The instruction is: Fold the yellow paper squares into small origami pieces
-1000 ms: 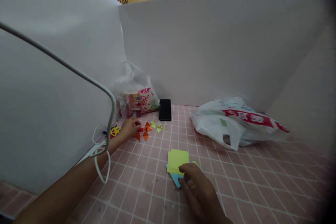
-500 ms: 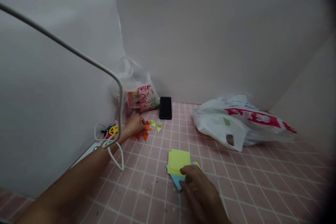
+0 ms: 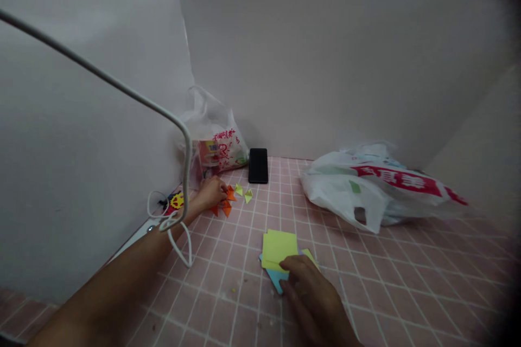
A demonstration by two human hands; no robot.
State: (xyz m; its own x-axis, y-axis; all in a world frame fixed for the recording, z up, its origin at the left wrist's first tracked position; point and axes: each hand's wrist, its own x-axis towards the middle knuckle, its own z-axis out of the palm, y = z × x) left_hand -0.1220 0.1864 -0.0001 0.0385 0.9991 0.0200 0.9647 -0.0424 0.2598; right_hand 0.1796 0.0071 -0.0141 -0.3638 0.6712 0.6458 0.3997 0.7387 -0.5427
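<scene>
My left hand (image 3: 212,192) reaches far forward, its fingers closed at the edge of an orange folded paper piece (image 3: 231,193); the fingertips are partly hidden. Nearer to me lies another orange folded paper (image 3: 227,207), and just to the right are small yellow folded papers (image 3: 248,196). Close to my body, my right hand (image 3: 313,293) hovers at the lower right edge of a stack of yellow sticky notes (image 3: 279,248), thumb and fingers apart with nothing visible between them. A blue paper (image 3: 277,279) sticks out from under the yellow ones.
A black phone (image 3: 258,166) lies by the back wall. On its left stands a plastic bag (image 3: 228,146) with red print; a larger white bag (image 3: 345,190) lies at right. A white cable (image 3: 134,93) crosses the left side, near a yellow gear-shaped piece (image 3: 176,201).
The view has shifted very slightly. Both hands keep nearly the same places, my left at the orange papers and my right by the sticky notes.
</scene>
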